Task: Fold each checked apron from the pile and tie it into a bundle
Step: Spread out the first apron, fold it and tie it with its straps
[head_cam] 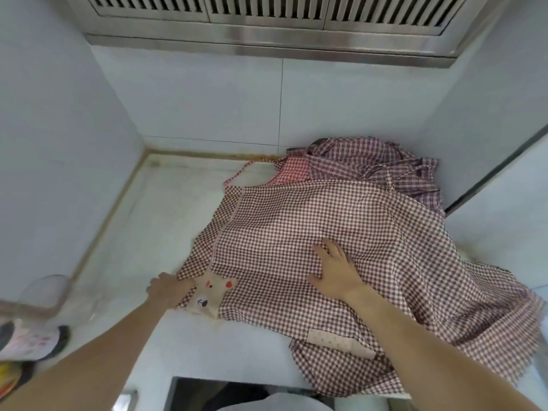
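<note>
**Gingham apron spread on counter, both hands on it**

Head view: brown-checked apron (311,232) lies spread over the white counter (166,221), right side draped off the edge. Left hand (169,289) grips the apron's left corner, beside the bear patch (210,295). Right hand (335,271) lies flat on the middle, fingers straight, pressing. Pile of checked aprons (370,164) sits behind, touching the spread one, in the back right corner.

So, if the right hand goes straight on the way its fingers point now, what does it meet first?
The right hand lies flat on the spread checked apron, fingers pointing toward the back wall. Sliding on, it would probably cross more of that apron, then meet the pile of aprons; depth is hard to judge.
</note>
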`<state>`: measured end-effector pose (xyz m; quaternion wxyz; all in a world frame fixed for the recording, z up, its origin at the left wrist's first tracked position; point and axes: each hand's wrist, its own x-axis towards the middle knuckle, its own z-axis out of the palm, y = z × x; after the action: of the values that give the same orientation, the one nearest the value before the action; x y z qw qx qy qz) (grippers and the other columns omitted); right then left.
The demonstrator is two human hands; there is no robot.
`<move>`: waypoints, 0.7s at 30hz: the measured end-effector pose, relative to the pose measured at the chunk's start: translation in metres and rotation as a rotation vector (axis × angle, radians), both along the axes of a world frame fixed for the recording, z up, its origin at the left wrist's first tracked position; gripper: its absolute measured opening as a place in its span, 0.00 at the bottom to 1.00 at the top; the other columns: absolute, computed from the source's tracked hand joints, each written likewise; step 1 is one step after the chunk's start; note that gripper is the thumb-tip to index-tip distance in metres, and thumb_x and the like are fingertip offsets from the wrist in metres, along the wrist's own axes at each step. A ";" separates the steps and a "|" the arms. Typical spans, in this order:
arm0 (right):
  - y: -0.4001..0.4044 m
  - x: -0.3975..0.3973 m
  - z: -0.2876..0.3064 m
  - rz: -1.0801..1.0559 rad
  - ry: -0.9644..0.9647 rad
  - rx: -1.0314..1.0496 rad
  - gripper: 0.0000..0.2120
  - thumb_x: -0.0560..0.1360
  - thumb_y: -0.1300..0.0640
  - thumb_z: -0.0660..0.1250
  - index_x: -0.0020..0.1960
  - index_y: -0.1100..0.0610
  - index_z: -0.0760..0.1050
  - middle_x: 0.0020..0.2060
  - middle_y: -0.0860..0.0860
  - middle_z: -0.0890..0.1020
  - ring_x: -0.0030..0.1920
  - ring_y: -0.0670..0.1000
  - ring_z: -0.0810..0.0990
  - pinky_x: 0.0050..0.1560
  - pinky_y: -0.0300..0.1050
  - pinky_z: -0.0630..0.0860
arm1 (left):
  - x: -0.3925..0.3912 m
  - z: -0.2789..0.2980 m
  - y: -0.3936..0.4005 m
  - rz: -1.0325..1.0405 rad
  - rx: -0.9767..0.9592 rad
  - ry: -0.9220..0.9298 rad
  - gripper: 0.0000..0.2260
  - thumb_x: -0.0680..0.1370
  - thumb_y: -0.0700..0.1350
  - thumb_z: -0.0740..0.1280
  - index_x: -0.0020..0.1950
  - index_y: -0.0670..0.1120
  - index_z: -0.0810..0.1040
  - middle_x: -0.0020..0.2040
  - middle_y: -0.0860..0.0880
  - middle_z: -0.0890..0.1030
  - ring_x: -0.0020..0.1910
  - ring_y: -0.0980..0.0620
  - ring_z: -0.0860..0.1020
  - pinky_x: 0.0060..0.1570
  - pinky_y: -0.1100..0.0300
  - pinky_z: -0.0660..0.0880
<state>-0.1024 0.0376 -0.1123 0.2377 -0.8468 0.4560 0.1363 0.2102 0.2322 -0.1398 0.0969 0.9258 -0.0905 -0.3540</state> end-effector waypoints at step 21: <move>0.109 -0.010 -0.046 0.154 -0.071 -0.323 0.21 0.71 0.50 0.71 0.63 0.53 0.74 0.58 0.52 0.76 0.59 0.56 0.76 0.64 0.57 0.70 | -0.023 0.053 0.030 0.467 -0.856 0.459 0.11 0.76 0.35 0.69 0.58 0.41 0.77 0.49 0.43 0.83 0.43 0.47 0.82 0.33 0.57 0.79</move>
<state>-0.1120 0.1464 -0.1581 0.1037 -0.9106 0.3971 0.0490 0.1869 0.2617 -0.0865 0.5590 0.6979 0.0049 -0.4477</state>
